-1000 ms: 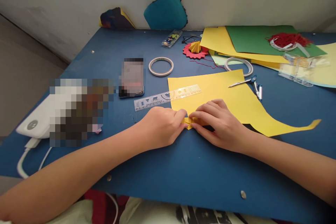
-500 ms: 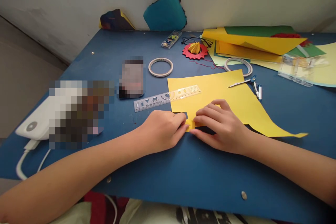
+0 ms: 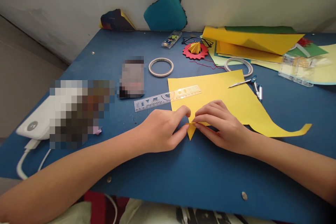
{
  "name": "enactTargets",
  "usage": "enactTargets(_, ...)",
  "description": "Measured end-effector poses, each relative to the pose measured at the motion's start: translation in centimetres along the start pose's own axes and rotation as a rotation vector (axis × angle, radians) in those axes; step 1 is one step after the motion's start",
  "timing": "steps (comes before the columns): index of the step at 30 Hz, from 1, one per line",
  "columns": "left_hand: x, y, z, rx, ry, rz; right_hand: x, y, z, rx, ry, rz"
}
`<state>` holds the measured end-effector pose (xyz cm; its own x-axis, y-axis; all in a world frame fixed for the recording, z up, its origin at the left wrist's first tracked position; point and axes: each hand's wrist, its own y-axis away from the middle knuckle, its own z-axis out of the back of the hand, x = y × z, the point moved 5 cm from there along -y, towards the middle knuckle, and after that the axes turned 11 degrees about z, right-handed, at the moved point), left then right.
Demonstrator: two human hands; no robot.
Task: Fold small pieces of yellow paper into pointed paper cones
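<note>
Between my fingertips is a small folded piece of yellow paper (image 3: 191, 132), with a triangular point hanging toward me. My left hand (image 3: 165, 129) has its thumb against the paper's left side, its index finger bent and raised a little above. From the other side, my right hand (image 3: 219, 122) pinches the paper between thumb and fingers. Just beyond lies a large yellow sheet (image 3: 215, 98), its right end curling into a strip. Across that sheet's left edge rests a clear stencil ruler (image 3: 166, 98). On its right edge sits a metal drawing compass (image 3: 252, 82).
Two tape rolls (image 3: 161, 67) lie behind the ruler. A red and yellow paper ornament (image 3: 195, 50), eyeglasses (image 3: 210, 43) and stacked coloured papers (image 3: 249, 43) are at the back. Left stand a white charging device (image 3: 35, 122) and a blurred-out phone-like object (image 3: 132, 78). A clear case (image 3: 296, 71) lies right.
The small yellow paper has been turned, so a triangular point now shows below my fingers. My left index finger has lifted and opened away from the thumb.
</note>
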<state>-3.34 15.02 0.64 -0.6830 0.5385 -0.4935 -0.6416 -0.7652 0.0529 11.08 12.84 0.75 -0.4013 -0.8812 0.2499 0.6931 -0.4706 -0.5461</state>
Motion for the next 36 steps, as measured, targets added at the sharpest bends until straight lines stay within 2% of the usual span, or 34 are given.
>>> enactTargets(3, -0.1, 0.0, 0.0, 0.029, 0.112, -0.049, -0.1, 0.0, 0.2, -0.042, -0.042, -0.027)
enactTargets(5, 0.1, -0.1, 0.1, 0.041, 0.183, -0.031, -0.2, 0.0, 0.2, -0.053, -0.066, -0.040)
enactTargets(10, 0.7, -0.6, 0.5, 0.043, 0.438, 0.140, -0.3, 0.0, 0.3, -0.054, -0.102, -0.076)
enactTargets(14, 0.9, -0.9, 0.3, 0.136, 0.651, 0.243, -0.4, -0.1, 0.4, -0.059, -0.147, -0.100)
enactTargets(16, 0.8, -0.8, 0.2, 0.159, 0.697, 0.259, -0.5, 0.0, 0.6, -0.111, -0.104, -0.124)
enactTargets(19, 0.6, -0.7, -0.1, 0.171, 0.729, 0.263, -0.4, 0.2, 1.2, -0.228, 0.076, -0.129)
enactTargets(21, 0.6, -0.6, -0.2, 0.169, 0.729, 0.254, 0.0, 0.2, 1.1, -0.229, 0.155, -0.070)
enactTargets(24, 0.6, -0.7, -0.1, 0.123, 0.692, 0.235, 0.3, 0.1, 0.8, -0.167, 0.155, -0.005)
enactTargets(30, 0.6, -1.1, 0.5, 0.059, 0.620, 0.152, 0.3, 0.1, 0.9, -0.125, 0.096, 0.018)
enactTargets(33, 0.6, -1.2, 0.7, 0.063, 0.617, 0.112, 0.4, 0.2, 0.9, -0.130, 0.088, 0.023)
enactTargets(36, 0.8, -1.2, 0.5, 0.088, 0.673, 0.132, 0.5, 0.2, 1.0, -0.173, 0.133, 0.021)
